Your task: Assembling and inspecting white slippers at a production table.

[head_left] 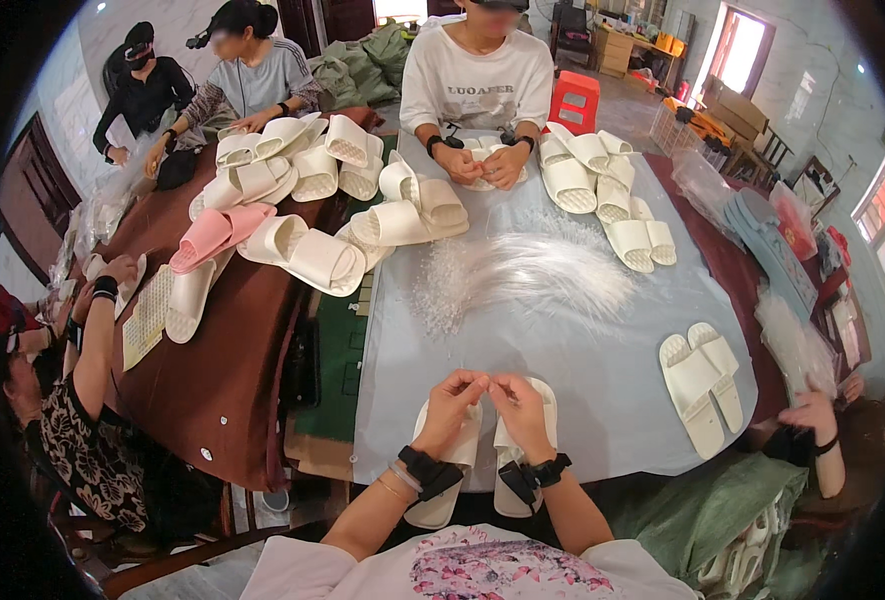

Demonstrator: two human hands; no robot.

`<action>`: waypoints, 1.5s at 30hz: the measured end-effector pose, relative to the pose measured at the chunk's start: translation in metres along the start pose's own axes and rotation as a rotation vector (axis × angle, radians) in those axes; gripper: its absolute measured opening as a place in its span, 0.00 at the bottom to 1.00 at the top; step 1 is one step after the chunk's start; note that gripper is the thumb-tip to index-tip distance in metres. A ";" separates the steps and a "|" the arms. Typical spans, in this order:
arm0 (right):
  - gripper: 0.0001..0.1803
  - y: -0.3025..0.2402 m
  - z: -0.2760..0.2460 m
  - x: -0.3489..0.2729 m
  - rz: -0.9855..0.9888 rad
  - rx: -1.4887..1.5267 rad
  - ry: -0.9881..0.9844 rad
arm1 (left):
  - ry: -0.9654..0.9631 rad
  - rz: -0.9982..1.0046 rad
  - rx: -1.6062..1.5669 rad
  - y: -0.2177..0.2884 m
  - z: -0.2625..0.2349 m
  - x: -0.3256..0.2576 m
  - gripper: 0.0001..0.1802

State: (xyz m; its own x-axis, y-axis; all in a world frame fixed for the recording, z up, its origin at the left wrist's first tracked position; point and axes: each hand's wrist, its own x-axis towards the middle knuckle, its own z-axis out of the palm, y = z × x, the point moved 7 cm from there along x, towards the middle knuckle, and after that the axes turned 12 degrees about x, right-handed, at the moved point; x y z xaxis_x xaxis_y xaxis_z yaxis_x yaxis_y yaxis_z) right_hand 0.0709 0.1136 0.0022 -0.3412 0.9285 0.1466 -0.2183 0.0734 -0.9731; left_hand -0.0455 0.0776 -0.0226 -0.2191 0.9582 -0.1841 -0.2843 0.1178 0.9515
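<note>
My left hand (449,410) and my right hand (521,412) meet at the fingertips above a pair of cream slippers at the table's near edge. Fingers on both hands are pinched; whatever they hold is too small to make out. The left slipper (437,508) and the right slipper (543,400) lie side by side, toes and straps partly hidden by my hands and wrists. Beyond them a loose heap of thin clear plastic strands (553,280) spreads over the grey-blue tabletop (603,400). Another cream pair of slippers (701,385) rests to the right.
Cream slippers (308,255) are piled at the far left, with a pink pair (221,235) among them. More slippers (603,175) stand far right. Opposite, a person (478,90) handles slippers; others sit left and right. A green sack (698,525) is at my right.
</note>
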 end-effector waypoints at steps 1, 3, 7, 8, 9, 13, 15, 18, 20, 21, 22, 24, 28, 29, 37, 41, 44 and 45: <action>0.06 -0.001 0.000 -0.001 -0.012 -0.010 -0.008 | -0.007 -0.006 0.006 -0.001 0.000 0.000 0.07; 0.06 0.003 -0.002 -0.002 -0.016 -0.006 -0.013 | -0.027 0.006 0.008 0.000 0.001 -0.001 0.07; 0.09 0.004 -0.004 -0.006 0.100 0.061 -0.026 | -0.024 0.033 0.123 0.004 0.003 -0.004 0.08; 0.09 0.003 -0.004 -0.006 0.102 0.061 -0.030 | -0.020 0.032 0.121 0.005 0.003 -0.004 0.08; 0.08 0.004 -0.006 -0.007 0.146 0.068 -0.010 | -0.031 0.039 0.114 0.005 0.005 -0.005 0.08; 0.09 0.005 -0.001 0.000 0.062 0.110 -0.030 | -0.017 0.141 0.010 0.011 0.008 -0.003 0.06; 0.08 0.005 0.000 -0.002 0.032 0.050 -0.037 | -0.001 0.116 0.006 0.008 0.005 -0.005 0.06; 0.08 0.013 0.000 0.000 0.049 0.049 0.005 | 0.013 0.115 -0.037 0.007 0.005 -0.004 0.07; 0.07 0.016 -0.003 0.000 0.097 0.105 0.060 | 0.007 0.134 -0.079 0.009 0.005 -0.005 0.07; 0.07 0.013 -0.001 0.001 0.084 0.024 0.017 | 0.054 0.123 -0.030 0.008 0.001 -0.005 0.07; 0.07 0.010 0.002 0.001 0.072 -0.056 -0.025 | 0.099 0.112 0.019 0.008 -0.002 -0.005 0.07; 0.07 0.012 0.002 -0.001 0.086 -0.066 -0.042 | 0.067 0.112 0.009 0.010 0.000 -0.006 0.07; 0.07 0.013 0.000 -0.003 0.052 -0.112 -0.033 | -0.001 0.068 -0.009 0.008 0.004 -0.004 0.07; 0.07 0.015 -0.001 -0.004 0.057 -0.113 -0.028 | -0.004 0.062 -0.009 0.006 0.005 -0.005 0.07; 0.09 0.021 -0.003 -0.009 -0.001 0.070 0.021 | -0.068 0.070 0.024 0.009 0.010 -0.006 0.08; 0.08 0.017 -0.004 -0.005 0.031 0.208 0.022 | -0.057 0.061 0.025 0.007 0.010 -0.007 0.07; 0.09 0.007 -0.007 -0.006 0.021 0.193 0.063 | 0.065 0.077 0.060 -0.005 -0.003 -0.003 0.14; 0.11 -0.003 -0.012 -0.004 -0.021 0.235 0.145 | 0.069 0.056 0.061 -0.003 -0.001 0.000 0.14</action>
State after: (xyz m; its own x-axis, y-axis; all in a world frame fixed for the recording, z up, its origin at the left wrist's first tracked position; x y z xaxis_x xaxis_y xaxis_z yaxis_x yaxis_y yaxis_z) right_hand 0.0834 0.1136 0.0020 -0.2041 0.9712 0.1226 -0.4353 0.0222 -0.9000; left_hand -0.0457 0.0766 -0.0252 -0.2972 0.9438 -0.1443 -0.2126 0.0819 0.9737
